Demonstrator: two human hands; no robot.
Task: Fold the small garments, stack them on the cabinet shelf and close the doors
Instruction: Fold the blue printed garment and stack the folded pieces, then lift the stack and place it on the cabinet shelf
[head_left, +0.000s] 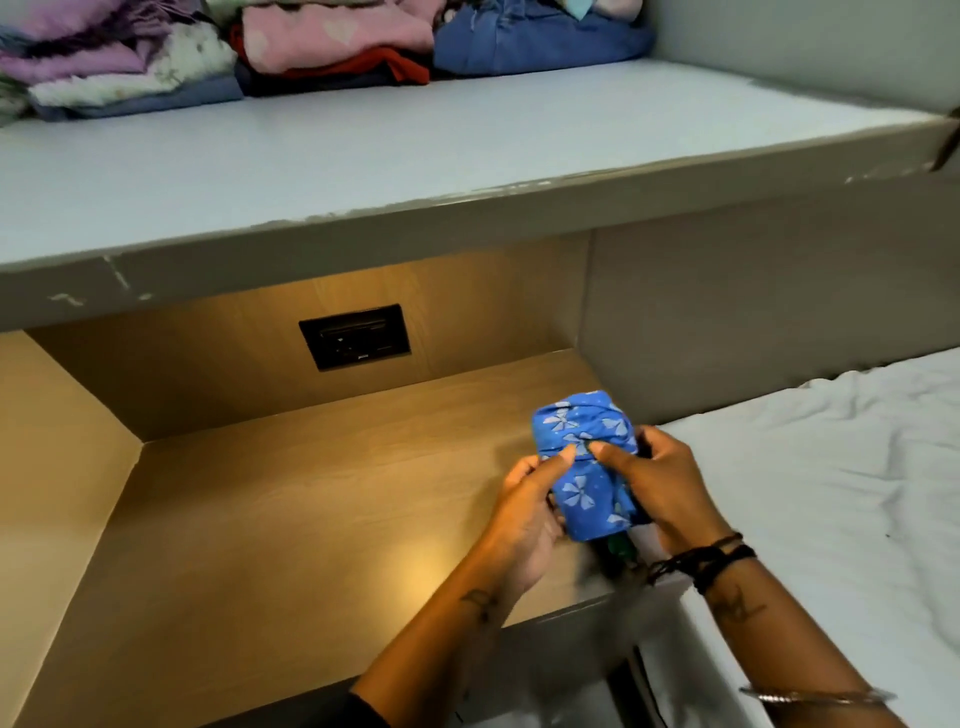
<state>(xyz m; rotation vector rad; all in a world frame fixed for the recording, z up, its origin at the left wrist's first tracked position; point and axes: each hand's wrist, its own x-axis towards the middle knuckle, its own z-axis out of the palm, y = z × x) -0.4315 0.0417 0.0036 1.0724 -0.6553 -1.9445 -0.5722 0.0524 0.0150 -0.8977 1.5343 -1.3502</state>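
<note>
Presently both hands are on one small blue garment (587, 467), printed with pale bow shapes and folded down to a compact bundle. Left hand (524, 514) grips its left side, thumb on top of the cloth, fingers curled beneath. Right hand (662, 483) grips the right side, thumb likewise pressed on top, close beside the left thumb; the two thumbs nearly meet at the bundle's middle fold. Bundle is held tilted above the right end of a wooden worktop (311, 519) set in a warmly lit recess. A scrap of dark green shows under the bundle's near end; cannot tell what it is.

Above the recess: pale grey cabinet shelf (363, 156), front edge chipped. At its back, folded clothes in a row: a purple and floral stack (119, 67) at left, a pink heart-print piece (332, 36) lying on red and dark items in the middle, a blue denim-like pile (540, 47) at right. The held garment is well apart from these, lower and nearer the camera.

Back wall of the recess carries a black socket panel (355, 336). Right of the worktop, a bed with a rumpled white sheet (831, 493). Right wrist wears black thread bands (719, 558); farther up that forearm, a thin metal bangle (815, 696).
</note>
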